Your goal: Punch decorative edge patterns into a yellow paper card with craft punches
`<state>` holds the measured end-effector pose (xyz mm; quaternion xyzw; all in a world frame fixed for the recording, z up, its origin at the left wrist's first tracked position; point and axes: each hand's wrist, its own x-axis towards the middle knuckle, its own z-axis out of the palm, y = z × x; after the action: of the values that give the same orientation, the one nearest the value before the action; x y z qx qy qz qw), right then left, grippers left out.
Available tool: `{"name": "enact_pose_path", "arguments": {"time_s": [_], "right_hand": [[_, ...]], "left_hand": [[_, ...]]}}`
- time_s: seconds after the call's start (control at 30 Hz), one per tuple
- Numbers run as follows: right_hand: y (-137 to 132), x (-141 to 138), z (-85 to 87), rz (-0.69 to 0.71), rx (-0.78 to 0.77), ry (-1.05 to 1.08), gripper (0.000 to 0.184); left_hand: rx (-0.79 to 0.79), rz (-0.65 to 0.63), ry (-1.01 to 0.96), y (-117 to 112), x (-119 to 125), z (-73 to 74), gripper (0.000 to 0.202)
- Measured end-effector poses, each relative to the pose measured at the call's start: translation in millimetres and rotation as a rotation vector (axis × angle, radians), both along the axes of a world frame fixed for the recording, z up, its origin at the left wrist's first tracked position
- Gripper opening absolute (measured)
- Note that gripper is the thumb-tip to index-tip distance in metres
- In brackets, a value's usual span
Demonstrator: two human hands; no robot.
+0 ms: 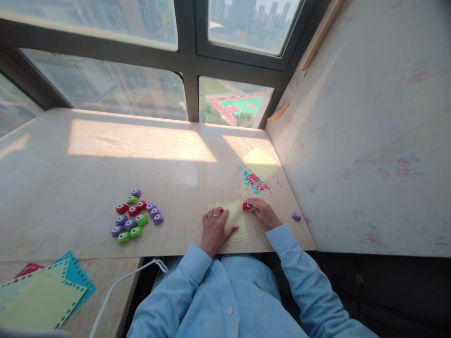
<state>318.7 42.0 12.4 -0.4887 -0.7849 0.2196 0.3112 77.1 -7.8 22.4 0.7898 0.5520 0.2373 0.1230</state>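
Observation:
A pale yellow sheet of paper [237,218] lies on the ledge before me, with small punched holes along its edges. My left hand [215,229] rests flat on the sheet's left part, thumb stretched out to the right. At the sheet's upper right corner, a small red paper punch [246,206] sits against the edge. My right hand [262,212] has its fingers closed around this punch. A purple paper punch [296,216] stands apart to the right of that hand. Red and blue paper bits [256,182] are scattered beyond the sheet.
Several purple, green and red punches [130,223] are grouped on the left. Another yellow sheet [260,162] lies near the right wall [352,164]. Punched coloured sheets [45,295] overlap at lower left, beside a white cable [116,284]. Windows [225,101] border the ledge's back.

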Motion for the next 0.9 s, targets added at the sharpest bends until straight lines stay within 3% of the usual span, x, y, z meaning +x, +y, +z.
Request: {"name": "enact_pose_path", "arguments": {"time_s": [0.6,0.9], "right_hand": [[0.2,0.5,4.1,0.029,0.064,-0.086,0.047],[2.5,-2.4,5.9,0.064,0.043,-0.082,0.037]], "left_hand": [[-0.008,0.000,-0.008,0.1,-0.1,-0.6,0.055],[-0.015,-0.002,-0.004,-0.3,0.3,0.2,0.055]]}}
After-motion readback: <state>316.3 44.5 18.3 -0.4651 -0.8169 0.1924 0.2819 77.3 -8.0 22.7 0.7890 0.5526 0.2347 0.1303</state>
